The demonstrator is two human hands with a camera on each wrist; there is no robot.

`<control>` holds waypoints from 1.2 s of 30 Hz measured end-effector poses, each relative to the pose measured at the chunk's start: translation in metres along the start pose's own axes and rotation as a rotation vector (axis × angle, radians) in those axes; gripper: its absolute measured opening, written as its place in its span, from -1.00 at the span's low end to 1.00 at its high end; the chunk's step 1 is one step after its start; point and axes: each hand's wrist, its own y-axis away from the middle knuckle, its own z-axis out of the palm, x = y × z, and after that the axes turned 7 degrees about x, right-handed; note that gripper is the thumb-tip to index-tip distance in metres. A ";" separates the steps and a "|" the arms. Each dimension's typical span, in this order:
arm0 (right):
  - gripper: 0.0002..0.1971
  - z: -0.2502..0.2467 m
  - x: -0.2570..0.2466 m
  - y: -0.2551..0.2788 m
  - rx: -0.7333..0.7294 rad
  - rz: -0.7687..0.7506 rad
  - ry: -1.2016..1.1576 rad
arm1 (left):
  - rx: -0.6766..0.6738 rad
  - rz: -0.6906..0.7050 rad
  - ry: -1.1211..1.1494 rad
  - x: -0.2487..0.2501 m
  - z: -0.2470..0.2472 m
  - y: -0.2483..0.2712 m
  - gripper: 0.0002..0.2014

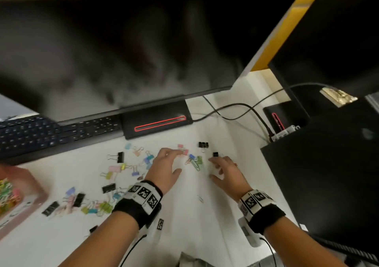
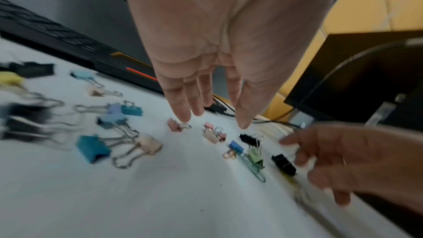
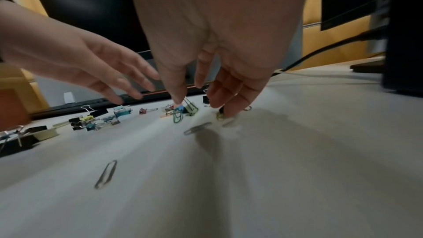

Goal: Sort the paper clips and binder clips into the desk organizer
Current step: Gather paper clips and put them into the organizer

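Note:
Coloured and black binder clips lie scattered on the white desk [image 1: 205, 215]. My left hand [image 1: 176, 162] [image 2: 213, 120] hovers with straight fingers just over a small pink binder clip [image 1: 183, 151] [image 2: 175, 124], holding nothing. My right hand [image 1: 213, 168] [image 3: 201, 104] is spread and relaxed, its fingertips lowered beside a small black binder clip [image 1: 216, 154] [image 2: 283, 164]. Between the hands lies a blue and green clip cluster [image 1: 194, 161] [image 3: 183, 110]. Silver paper clips [image 3: 106, 174] lie nearer to me. The pink organizer [image 1: 30, 186], holding coloured paper clips, stands at the far left.
A keyboard [image 1: 41, 135] and a large monitor [image 1: 123, 51] with its base [image 1: 158, 121] bound the back of the desk. A black box [image 1: 328, 174] and cables [image 1: 235, 112] stand on the right. More binder clips [image 1: 92, 205] lie left of my left wrist.

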 end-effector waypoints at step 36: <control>-0.74 0.010 0.006 -0.033 -0.014 -0.150 -0.037 | -0.002 0.011 -0.589 0.007 0.042 -0.056 -0.76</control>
